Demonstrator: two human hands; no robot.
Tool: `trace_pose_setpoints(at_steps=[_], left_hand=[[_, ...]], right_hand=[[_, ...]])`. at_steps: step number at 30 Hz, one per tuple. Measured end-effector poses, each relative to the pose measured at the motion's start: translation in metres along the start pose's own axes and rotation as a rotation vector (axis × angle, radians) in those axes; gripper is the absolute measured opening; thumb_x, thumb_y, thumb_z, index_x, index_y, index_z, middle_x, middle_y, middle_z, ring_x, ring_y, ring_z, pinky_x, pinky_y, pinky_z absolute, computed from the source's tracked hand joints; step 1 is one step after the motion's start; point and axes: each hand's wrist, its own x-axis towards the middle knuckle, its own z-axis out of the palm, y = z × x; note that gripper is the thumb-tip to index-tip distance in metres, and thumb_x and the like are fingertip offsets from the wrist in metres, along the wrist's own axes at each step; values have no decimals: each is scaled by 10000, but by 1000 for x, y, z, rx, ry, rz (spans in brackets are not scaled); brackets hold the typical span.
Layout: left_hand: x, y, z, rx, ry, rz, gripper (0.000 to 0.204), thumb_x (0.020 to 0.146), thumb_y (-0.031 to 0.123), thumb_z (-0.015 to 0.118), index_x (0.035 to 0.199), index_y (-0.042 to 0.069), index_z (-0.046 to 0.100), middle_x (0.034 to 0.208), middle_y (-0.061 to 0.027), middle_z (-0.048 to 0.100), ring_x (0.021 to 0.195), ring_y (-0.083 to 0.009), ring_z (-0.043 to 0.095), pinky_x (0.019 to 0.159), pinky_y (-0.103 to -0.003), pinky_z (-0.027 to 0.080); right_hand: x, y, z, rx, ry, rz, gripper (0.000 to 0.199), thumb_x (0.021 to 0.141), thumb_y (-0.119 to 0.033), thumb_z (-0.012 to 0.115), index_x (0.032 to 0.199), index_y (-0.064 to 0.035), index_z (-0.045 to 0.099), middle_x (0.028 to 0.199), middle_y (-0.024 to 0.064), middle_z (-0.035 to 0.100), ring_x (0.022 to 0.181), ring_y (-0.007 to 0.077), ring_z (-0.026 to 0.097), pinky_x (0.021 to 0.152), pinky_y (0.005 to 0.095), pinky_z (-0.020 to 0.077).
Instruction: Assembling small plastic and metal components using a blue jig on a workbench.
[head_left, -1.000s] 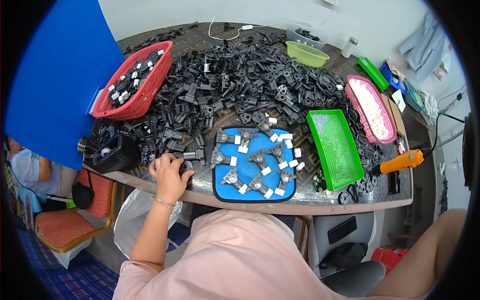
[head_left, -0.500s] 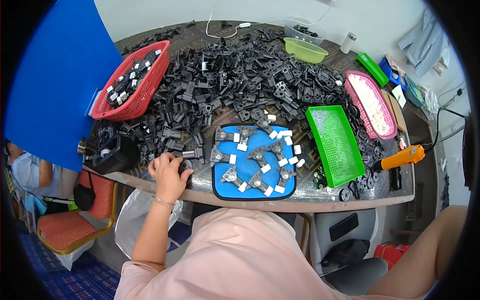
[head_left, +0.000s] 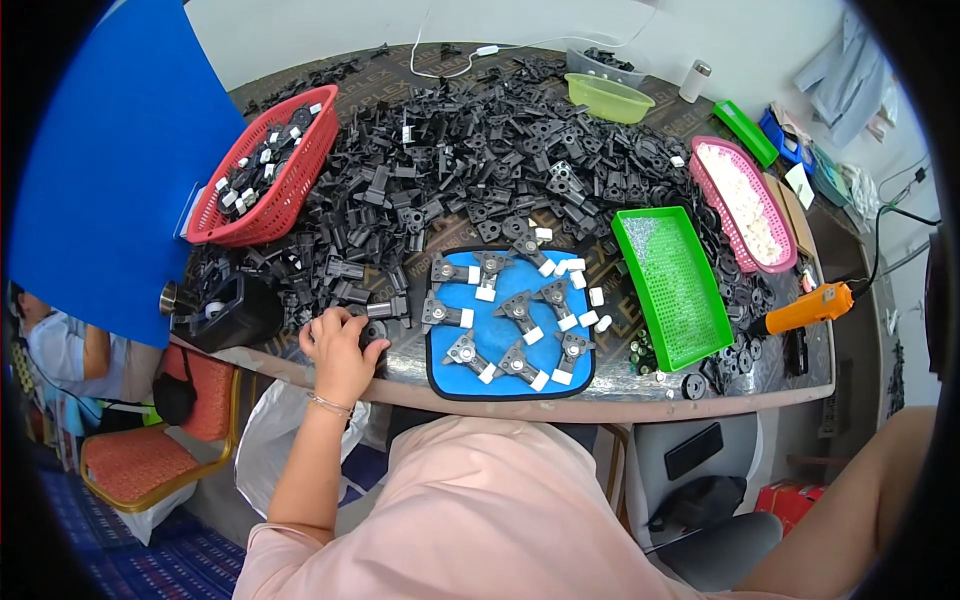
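Note:
At the table's front edge, left of the blue mat, my left hand [head_left: 342, 352] rests with bent fingers. A round black plastic part [head_left: 375, 331] shows between its thumb and forefinger; the hand covers the rest of its grip. My right hand is out of view, though a bare stretch of the right arm [head_left: 850, 510] crosses the lower right. On the blue mat [head_left: 480, 384] lie several black brackets [head_left: 517, 312] with white end pieces. Loose white pieces [head_left: 597, 296] sit along the mat's right edge.
A big heap of black parts [head_left: 480, 140] spreads over the table. A red basket [head_left: 318, 150] stands left, a green tray [head_left: 722, 345] right, with a pink basket [head_left: 740, 255] beyond. An orange power screwdriver [head_left: 810, 308] lies far right. A black container [head_left: 240, 315] stands left of my hand.
The whole view has shifted slightly. My left hand stays at the same spot on the table with nearly the same finger pose.

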Motion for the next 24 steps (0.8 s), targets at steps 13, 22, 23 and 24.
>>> trace_pose_setpoints(at_steps=[13, 22, 23, 24], left_hand=[[0, 1, -6, 17, 3, -1, 405, 641, 314, 802, 948, 79, 683, 1027, -65, 530, 1037, -275, 470, 978, -470, 243], [4, 23, -39, -16, 139, 64, 325, 615, 229, 768, 895, 86, 687, 991, -78, 553, 1008, -269, 508, 985, -468, 288], [5, 23, -44, -262, 73, 40, 313, 668, 246, 740, 921, 72, 681, 999, -86, 572, 991, -266, 529, 954, -447, 335], [3, 23, -49, -502, 22, 4, 307, 721, 264, 713, 946, 58, 675, 1007, -95, 592, 975, -263, 550, 923, -426, 383]], right_hand=[[-36, 24, 22, -59, 3, 143, 578, 818, -333, 690, 1216, 28, 478, 1113, 101, 570, 962, 171, 527, 753, 282, 463], [-59, 43, 54, -100, -35, 225, 572, 830, -322, 679, 1230, 31, 471, 1103, 96, 578, 928, 160, 540, 728, 270, 474], [-63, 49, 59, -90, -46, 235, 572, 831, -320, 678, 1231, 31, 470, 1102, 96, 579, 924, 159, 542, 725, 269, 475], [-66, 54, 69, -67, -62, 237, 571, 832, -319, 677, 1233, 32, 470, 1101, 96, 580, 920, 158, 543, 722, 268, 476]])
